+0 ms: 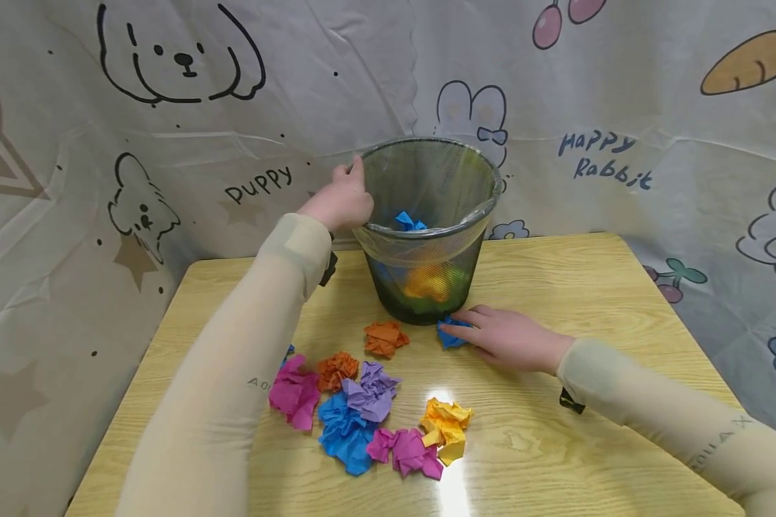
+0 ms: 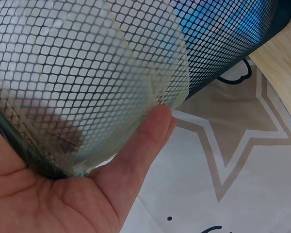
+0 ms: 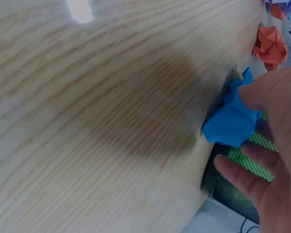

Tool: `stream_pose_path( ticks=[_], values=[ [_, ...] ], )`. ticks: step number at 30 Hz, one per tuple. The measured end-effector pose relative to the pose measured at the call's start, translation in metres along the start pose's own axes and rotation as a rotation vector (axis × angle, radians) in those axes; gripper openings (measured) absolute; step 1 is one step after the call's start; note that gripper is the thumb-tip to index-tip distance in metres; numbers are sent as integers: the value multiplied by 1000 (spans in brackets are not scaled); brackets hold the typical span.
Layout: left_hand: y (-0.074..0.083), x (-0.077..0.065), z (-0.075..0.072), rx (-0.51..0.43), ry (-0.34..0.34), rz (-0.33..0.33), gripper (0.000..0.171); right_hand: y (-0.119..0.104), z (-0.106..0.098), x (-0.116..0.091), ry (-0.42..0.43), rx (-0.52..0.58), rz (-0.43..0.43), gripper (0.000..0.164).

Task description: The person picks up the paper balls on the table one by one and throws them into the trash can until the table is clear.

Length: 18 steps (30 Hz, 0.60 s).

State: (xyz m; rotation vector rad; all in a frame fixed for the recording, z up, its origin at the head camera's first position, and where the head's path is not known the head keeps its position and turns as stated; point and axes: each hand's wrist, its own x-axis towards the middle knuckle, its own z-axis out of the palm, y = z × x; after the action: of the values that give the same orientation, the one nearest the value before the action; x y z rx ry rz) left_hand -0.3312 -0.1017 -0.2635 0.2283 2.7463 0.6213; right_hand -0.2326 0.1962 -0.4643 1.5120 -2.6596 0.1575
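Observation:
A black mesh wastebasket (image 1: pixel 420 237) with a clear plastic liner stands at the back of the table, crumpled paper inside. My left hand (image 1: pixel 343 197) grips its left rim. In the left wrist view, the thumb (image 2: pixel 145 141) presses the mesh wall from outside, while fingers show blurred through the mesh. At the basket's front foot, my right hand (image 1: pixel 507 337) has its thumb and fingers about a crumpled blue paper ball (image 3: pixel 233 119) on the table. Just left of that ball lies an orange paper ball (image 1: pixel 385 339).
Nearer the front lie crumpled papers: magenta (image 1: pixel 295 393), orange (image 1: pixel 338 371), purple (image 1: pixel 371 391), blue (image 1: pixel 347 434), pink (image 1: pixel 410 452) and yellow (image 1: pixel 447 429). A printed curtain (image 1: pixel 375 93) hangs behind the wooden table (image 1: pixel 556 459). The left sleeve (image 1: pixel 226 380) partly covers another blue piece.

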Motion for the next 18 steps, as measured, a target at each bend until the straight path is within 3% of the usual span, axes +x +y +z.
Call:
stream_pose_path(
  ticks=[11,18],
  values=[
    [1,-3,-1,-5,-9,5,74,-3,8,1,-32,-22,14,62],
    [2,-5,-3,2,-12,12,73,-7,12,-7,-62,11,20,51]
  ],
)
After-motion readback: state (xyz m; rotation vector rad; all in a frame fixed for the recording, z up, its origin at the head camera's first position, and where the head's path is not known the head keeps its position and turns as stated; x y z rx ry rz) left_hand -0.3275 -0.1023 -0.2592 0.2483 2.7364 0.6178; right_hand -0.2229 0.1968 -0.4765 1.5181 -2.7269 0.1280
